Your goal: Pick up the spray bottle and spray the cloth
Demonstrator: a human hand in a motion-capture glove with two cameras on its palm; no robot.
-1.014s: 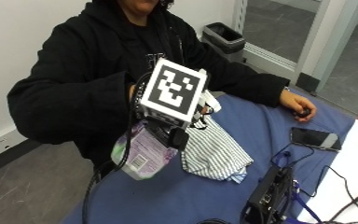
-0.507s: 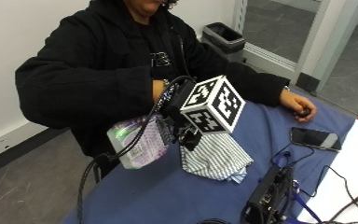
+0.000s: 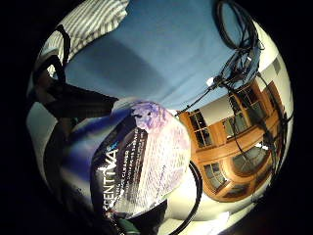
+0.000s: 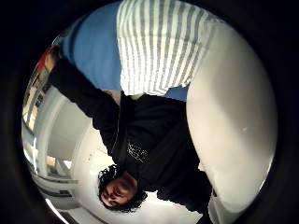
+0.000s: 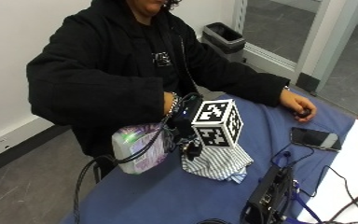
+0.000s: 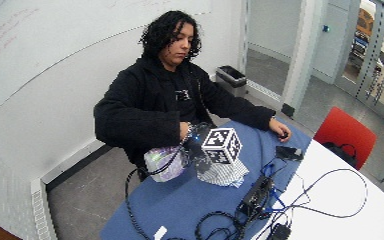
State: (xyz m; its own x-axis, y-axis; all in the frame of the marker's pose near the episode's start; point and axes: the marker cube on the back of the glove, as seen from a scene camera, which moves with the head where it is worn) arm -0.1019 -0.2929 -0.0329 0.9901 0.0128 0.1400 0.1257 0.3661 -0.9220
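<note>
blue table [image 5: 167, 196]; right hand [image 5: 182, 123] mostly hidden

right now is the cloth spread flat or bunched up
Bunched up. The striped cloth sits in a crumpled heap on the blue table cover, rising in folds beside the spray bottle rather than lying flat.

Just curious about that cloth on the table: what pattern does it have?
The cloth has white and grey stripes, clearest in the right thumb side palm view.

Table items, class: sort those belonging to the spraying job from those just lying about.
Job:
spray bottle, held by gloved right hand
striped cloth

Lying about:
phone
black box with cables
bin
</note>
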